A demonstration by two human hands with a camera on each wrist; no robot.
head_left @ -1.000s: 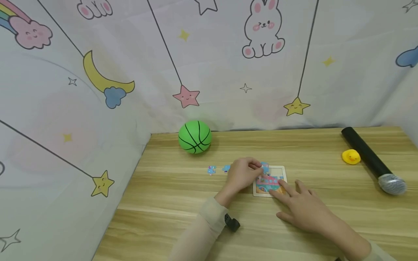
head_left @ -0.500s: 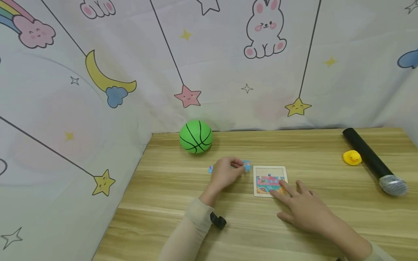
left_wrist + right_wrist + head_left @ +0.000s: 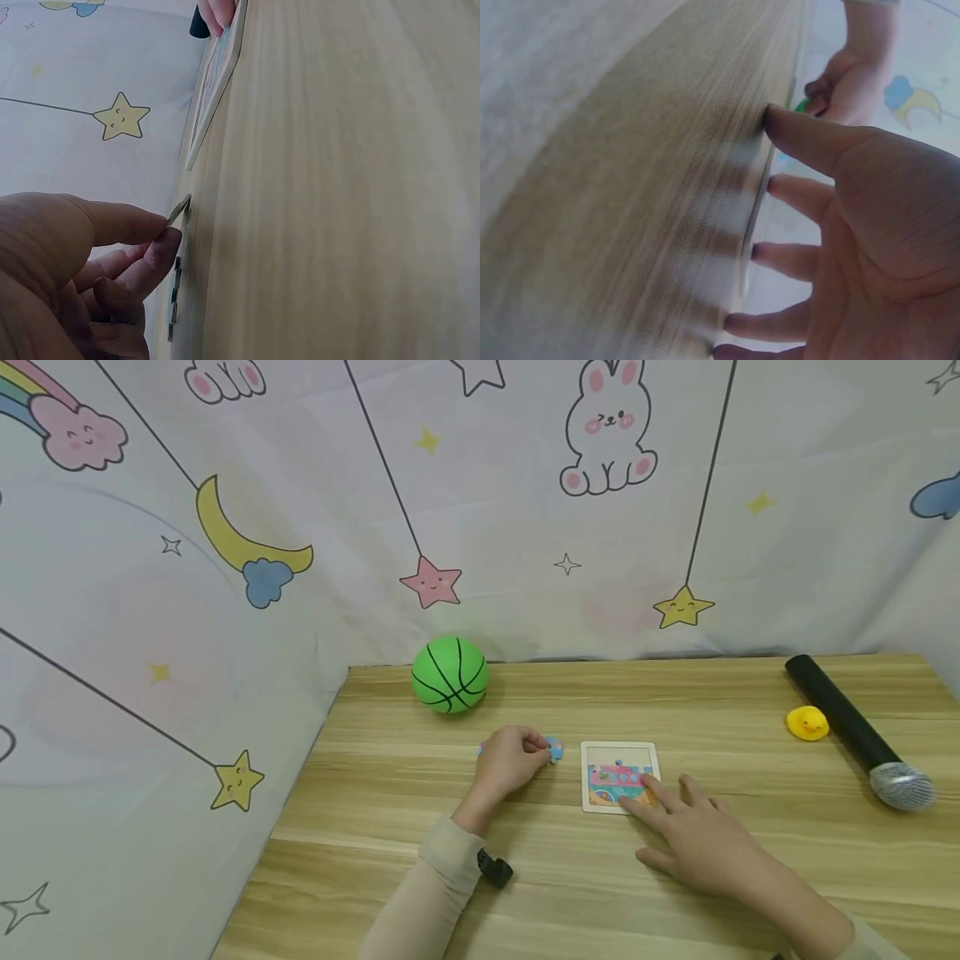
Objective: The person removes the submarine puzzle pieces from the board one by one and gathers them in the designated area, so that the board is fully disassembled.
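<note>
My left hand pinches a small blue jigsaw piece between thumb and finger, left of a square puzzle tray. In the left wrist view, this piece is tilted, with its lower edge at or just above the tabletop. Pink, teal and orange pieces fill the tray's lower part, while its upper part shows bare backing. My right hand lies with fingers spread, fingertips resting on the tray's right side. More loose jigsaw pieces lie near the left hand, mostly hidden behind it in the head view.
A green ball with black lines sits at the back left of the wooden table. On the right are a yellow rubber duck and a black microphone. A patterned cloth hangs behind the table.
My left hand has moved left from above the tray with the blue jigsaw piece, then slightly lower, and the piece's angle has changed. The right hand stays put on the tray.
</note>
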